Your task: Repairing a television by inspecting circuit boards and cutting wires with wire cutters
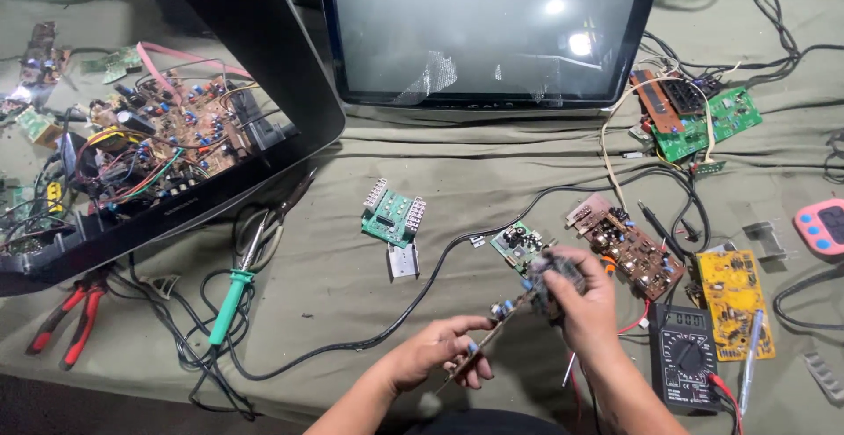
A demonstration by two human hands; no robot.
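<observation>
Your left hand (435, 351) and right hand (582, 299): both bare, no gloves, no rings seen. Your forearms uncovered, no sleeves in view. Wrists plain, no watch, no band. Fingernails short. Rest of you out of frame.

both hands (519, 325) close together, fingers curled, left (440, 351) low, right (580, 299) raised

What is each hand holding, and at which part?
The left hand pinches a narrow circuit board by its lower end. The right hand is closed around a dark part at the upper end.
</observation>
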